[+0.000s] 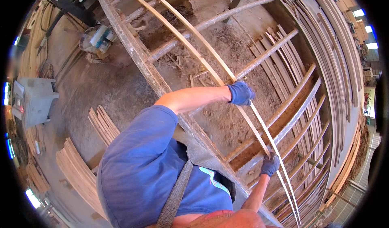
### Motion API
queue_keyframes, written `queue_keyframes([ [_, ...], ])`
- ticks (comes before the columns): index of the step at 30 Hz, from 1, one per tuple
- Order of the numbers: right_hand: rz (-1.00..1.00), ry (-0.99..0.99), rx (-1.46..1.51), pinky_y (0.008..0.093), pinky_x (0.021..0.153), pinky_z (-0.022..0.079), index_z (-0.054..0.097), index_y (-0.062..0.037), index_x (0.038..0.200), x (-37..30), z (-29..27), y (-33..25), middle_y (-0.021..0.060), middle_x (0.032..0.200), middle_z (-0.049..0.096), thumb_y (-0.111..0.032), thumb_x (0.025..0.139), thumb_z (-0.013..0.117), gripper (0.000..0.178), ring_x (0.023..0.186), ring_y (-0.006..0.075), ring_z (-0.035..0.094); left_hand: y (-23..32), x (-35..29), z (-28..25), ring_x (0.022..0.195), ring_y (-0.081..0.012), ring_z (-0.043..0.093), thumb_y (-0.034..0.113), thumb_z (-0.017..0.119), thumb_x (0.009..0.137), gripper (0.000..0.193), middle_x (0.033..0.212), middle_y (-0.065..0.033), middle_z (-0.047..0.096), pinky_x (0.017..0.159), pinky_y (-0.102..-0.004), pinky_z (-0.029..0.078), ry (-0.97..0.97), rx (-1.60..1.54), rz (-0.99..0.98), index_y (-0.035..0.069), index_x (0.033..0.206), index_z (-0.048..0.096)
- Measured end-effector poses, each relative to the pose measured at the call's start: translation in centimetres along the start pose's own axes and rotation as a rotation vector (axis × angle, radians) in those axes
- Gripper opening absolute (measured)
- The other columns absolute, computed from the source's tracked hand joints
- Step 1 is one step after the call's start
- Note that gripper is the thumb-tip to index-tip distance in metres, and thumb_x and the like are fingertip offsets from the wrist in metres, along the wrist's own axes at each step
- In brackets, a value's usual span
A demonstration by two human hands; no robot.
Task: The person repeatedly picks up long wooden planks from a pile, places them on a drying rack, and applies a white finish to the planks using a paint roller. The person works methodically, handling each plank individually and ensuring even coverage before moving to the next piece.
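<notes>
Two long, thin wooden strips (254, 130) run side by side from the far left, across a metal roller frame (139, 55), toward the near right. My left hand (242, 93), in a dark blue glove, is closed around the strips about midway along their visible length. Nearer to me, my right hand (269, 165), gloved in dark grey-blue, grips the same pair. The strips lie close together at my left hand and spread a little apart between the two hands. Beneath them, rusty rollers (267, 53) cross the frame.
Sawdust and wood scraps (174, 65) cover the floor under the frame. Long boards (324, 45) are stacked along the right. At left are board stacks (77, 175), a grey cabinet (38, 100) and a round bin (95, 41). The frame's near rail runs along my body.
</notes>
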State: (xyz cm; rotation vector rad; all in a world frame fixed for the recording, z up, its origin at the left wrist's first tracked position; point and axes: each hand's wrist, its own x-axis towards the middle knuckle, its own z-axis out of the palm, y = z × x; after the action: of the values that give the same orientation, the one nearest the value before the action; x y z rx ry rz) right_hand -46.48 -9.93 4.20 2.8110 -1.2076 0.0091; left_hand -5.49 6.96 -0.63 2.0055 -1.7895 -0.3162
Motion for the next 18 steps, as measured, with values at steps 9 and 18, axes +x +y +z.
queue_keyframes([
  [9,0.044,0.088,0.052,0.0433,0.087,0.049,0.067,-0.0043,0.105,-0.4,-0.8,2.2,0.0182,0.101,0.067,-0.016,0.068,0.079,0.041,0.097,0.0358,0.063,1.4,-3.5,-2.5,0.1,-0.0334,0.061,0.052,0.078,0.062,0.062,0.104,-0.012,0.064,0.086,-0.0481,0.046,0.085,0.297,0.09,0.011,0.106,0.065],
  [18,-0.06,-0.066,-0.092,0.0459,0.068,0.053,0.067,-0.0056,0.088,0.8,1.6,12.2,0.0171,0.083,0.065,-0.031,0.056,0.082,0.043,0.076,0.0361,0.065,3.0,-3.2,-1.8,0.085,-0.0273,0.065,0.041,0.078,0.063,0.034,0.084,-0.0039,0.065,0.078,-0.0436,0.05,0.079,0.349,-0.121,0.017,0.084,0.067],
])
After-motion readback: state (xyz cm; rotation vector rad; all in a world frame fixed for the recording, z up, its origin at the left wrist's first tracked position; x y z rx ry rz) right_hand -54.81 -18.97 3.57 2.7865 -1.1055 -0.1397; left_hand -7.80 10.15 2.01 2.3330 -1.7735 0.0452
